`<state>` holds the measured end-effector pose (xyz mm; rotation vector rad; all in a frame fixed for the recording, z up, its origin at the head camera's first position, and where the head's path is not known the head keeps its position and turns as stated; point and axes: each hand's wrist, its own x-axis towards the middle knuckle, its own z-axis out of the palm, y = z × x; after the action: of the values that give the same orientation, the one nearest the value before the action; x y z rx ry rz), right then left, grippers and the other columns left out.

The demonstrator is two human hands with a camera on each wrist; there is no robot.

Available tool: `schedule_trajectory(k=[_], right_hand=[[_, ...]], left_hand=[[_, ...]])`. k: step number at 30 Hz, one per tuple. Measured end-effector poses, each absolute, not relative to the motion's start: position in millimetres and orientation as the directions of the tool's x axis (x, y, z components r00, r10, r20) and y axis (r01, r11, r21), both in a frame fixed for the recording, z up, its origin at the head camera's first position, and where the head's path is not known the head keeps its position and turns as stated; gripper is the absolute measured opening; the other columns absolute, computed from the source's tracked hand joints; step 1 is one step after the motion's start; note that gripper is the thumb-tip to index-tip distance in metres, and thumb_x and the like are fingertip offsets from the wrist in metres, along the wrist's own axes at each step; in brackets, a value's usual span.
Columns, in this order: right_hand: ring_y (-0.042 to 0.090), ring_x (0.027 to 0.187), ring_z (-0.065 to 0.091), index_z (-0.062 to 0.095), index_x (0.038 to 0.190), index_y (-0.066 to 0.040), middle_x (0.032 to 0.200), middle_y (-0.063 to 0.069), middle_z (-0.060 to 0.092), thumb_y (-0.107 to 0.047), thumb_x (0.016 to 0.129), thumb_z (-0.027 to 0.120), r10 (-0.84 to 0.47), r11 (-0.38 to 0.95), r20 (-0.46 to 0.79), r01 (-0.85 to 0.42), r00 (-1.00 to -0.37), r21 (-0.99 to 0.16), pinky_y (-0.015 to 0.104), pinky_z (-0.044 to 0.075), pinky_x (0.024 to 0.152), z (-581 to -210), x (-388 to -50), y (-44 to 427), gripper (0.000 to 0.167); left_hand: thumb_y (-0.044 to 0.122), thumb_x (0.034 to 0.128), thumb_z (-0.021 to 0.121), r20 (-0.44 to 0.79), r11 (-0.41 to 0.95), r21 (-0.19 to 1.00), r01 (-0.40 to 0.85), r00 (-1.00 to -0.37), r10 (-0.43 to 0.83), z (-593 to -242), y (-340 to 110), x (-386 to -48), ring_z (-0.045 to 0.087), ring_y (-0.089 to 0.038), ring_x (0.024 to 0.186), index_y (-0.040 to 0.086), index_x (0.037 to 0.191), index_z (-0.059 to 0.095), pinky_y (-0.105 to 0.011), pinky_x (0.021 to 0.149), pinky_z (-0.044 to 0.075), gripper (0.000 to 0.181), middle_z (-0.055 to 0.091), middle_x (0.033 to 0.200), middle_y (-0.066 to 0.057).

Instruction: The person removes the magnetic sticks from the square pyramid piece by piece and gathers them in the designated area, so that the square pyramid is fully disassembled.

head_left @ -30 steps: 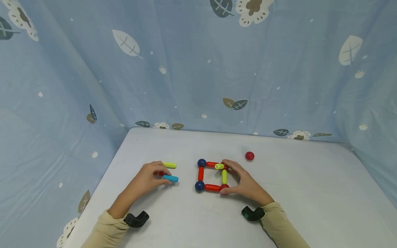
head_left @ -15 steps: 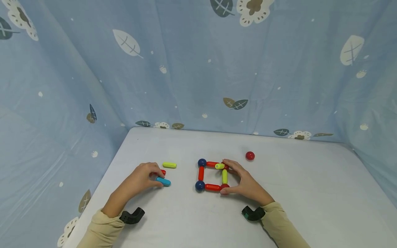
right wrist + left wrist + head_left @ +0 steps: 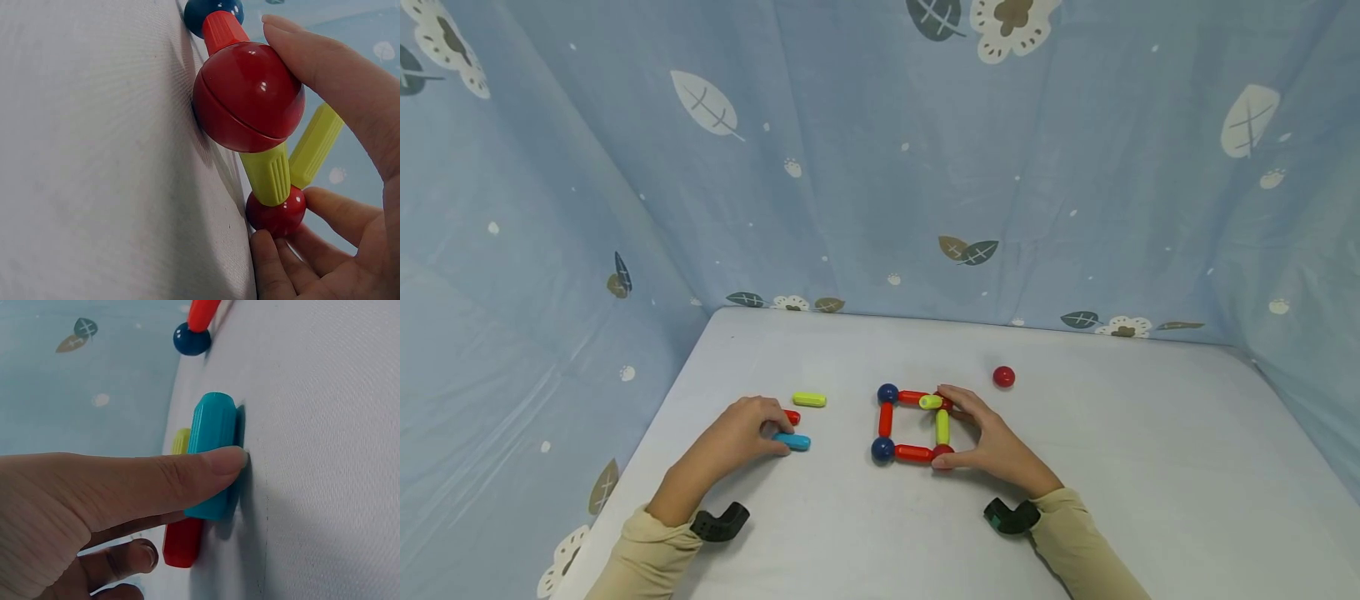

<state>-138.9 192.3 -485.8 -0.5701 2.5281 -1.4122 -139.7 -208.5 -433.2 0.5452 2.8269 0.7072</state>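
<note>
My left hand point(image 3: 747, 433) pinches a blue magnetic building rod point(image 3: 214, 422) low over the table, thumb across it. A red rod point(image 3: 182, 544) lies just behind it, partly hidden by the hand in the head view. Farther back lies a yellow-green rod point(image 3: 809, 400). My right hand point(image 3: 992, 442) grips the right side of a square frame, made of rods and balls. Its thumb is on the near red ball point(image 3: 249, 97), and its fingers touch the far red ball point(image 3: 278, 211). From that far ball a yellow-green rod point(image 3: 317, 147) rises at a tilt. Dark blue balls point(image 3: 883, 451) form the left corners.
A loose red ball point(image 3: 1003, 377) lies behind and right of the frame. The white table point(image 3: 865, 533) meets a blue patterned cloth point(image 3: 850, 208) at its back and sides. Black wrist devices point(image 3: 721, 522) sit by both cuffs.
My left hand has moved left and slightly toward me with the blue rod, uncovering the yellow-green rod and part of the red one. My right hand and the frame have stayed put.
</note>
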Motion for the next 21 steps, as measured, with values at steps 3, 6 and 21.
schedule_trajectory(k=[3,6,21], right_hand=[[0.028,0.145,0.048,0.040,0.158,-0.023,0.162,0.001,0.040,-0.042,0.076,0.092,-0.419,0.474,0.027,-0.244,-0.907,-0.846,0.049,0.042,0.115,-486.7,-139.3,192.2,0.099],[0.028,0.145,0.048,0.040,0.158,-0.023,0.162,0.001,0.041,-0.041,0.076,0.092,-0.421,0.471,0.034,-0.251,-0.906,-0.846,0.049,0.043,0.115,-487.7,-139.8,192.3,0.099],[0.028,0.146,0.047,0.041,0.158,-0.023,0.163,0.001,0.040,-0.042,0.075,0.092,-0.416,0.484,0.024,-0.244,-0.909,-0.841,0.050,0.042,0.116,-486.7,-140.0,192.2,0.099]], left_hand=[[0.016,0.0746,0.092,-0.079,0.815,0.486,0.314,-0.914,0.399,-433.3,-209.1,-140.7,0.056,-0.013,0.083,0.015,0.091,0.081,-0.029,0.076,0.047,0.020,0.071,0.090,0.008],[0.016,0.0745,0.093,-0.073,0.810,0.493,0.317,-0.913,0.401,-433.5,-209.8,-141.7,0.056,-0.013,0.083,0.015,0.092,0.081,-0.029,0.076,0.047,0.021,0.071,0.091,0.007],[0.021,0.0802,0.089,0.091,0.725,0.525,0.446,-0.876,0.473,-431.6,-189.3,-144.5,0.053,-0.011,0.072,0.012,0.096,0.079,-0.024,0.069,0.043,0.021,0.069,0.089,0.001]])
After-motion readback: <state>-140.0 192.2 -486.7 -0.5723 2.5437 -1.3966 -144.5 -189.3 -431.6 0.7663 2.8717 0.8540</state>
